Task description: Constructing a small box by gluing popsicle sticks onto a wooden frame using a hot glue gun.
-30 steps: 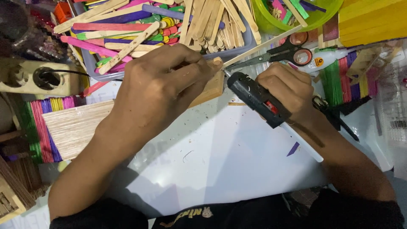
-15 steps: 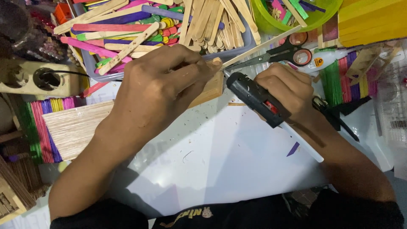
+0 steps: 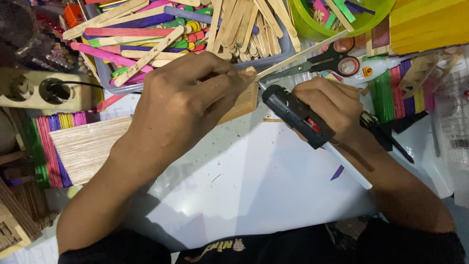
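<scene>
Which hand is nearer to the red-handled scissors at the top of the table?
The right hand is nearer: it holds the black glue gun just below the red-handled scissors. The left hand grips a wooden piece further left.

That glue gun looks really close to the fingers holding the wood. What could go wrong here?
Burnt fingers seem the likeliest: the glue gun in the right hand points its nozzle right at the left hand, which pinches a thin wooden stick against a wooden piece. Glue might also drip onto the white work surface. The scissors lying just behind the hands could get knocked.
</scene>
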